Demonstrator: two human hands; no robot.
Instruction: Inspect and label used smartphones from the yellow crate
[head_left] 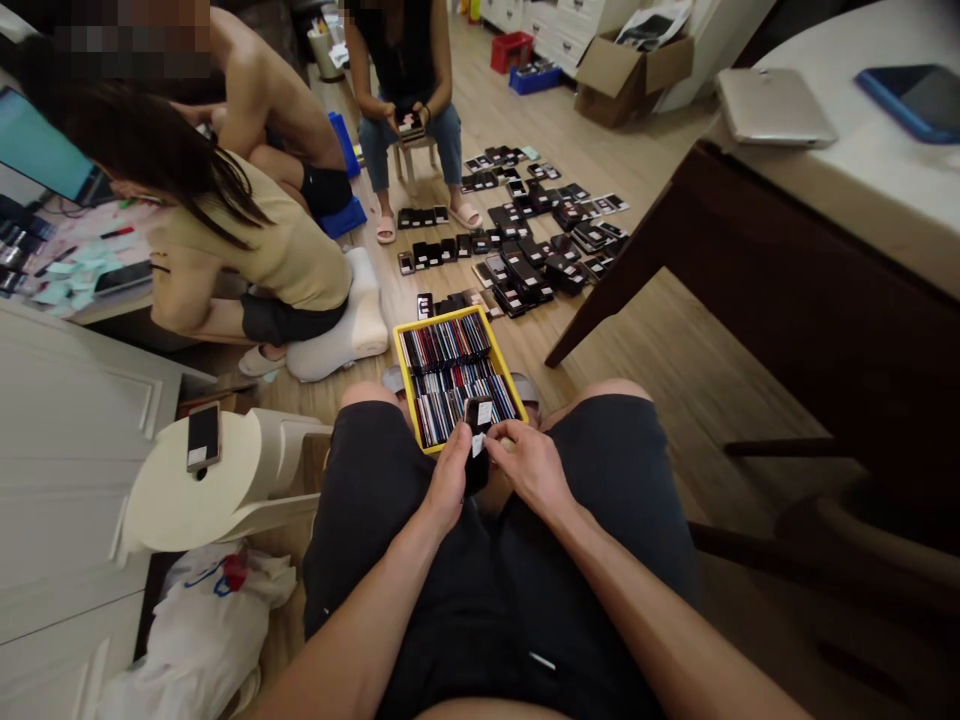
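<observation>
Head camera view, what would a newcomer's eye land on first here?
Probably the bright yellow crate between the wearer's feet, packed with rows of thin, upright slabs. Just above its near edge, the left hand holds a dark phone with white labels, the right hand close beside it. Beyond the crate, many dark devices cover the wooden floor.

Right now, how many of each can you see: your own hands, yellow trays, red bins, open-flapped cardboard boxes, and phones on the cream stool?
Hands: 2, left hand and right hand
Yellow tray: 1
Red bin: 1
Open-flapped cardboard box: 1
Phone on stool: 1
Total: 6
</observation>
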